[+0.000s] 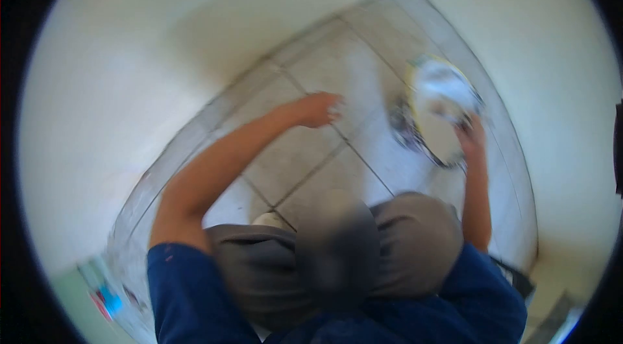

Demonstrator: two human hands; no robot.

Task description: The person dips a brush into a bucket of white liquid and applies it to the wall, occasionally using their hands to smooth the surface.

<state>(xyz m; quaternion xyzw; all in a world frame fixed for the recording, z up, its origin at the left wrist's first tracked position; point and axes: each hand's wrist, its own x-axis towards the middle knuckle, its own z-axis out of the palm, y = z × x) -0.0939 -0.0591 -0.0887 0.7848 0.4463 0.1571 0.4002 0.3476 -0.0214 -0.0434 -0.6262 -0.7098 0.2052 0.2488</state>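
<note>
A bucket (439, 138) with a yellowish rim stands on the tiles to the right, its inside showing cream and bright white stuff, blurred by motion. At its right edge is my right hand (474, 136), with fingers curled over the rim around a small dark thing that I cannot make out. My left hand (317, 110) hovers over the floor left of the bucket, fingers closed, with whitish marks at the fingertips. Whatever lies inside that hand is hidden. A greyish, blurred object (403, 125) sits against the bucket's left side.
Pale walls (259, 3) meet in a corner ahead of me, above the tiled floor (305, 169). My bent knees (415, 240) are close below my hands. Small blue and red items (107, 302) lie at the lower left; a dark-edged object (514, 277) is at lower right.
</note>
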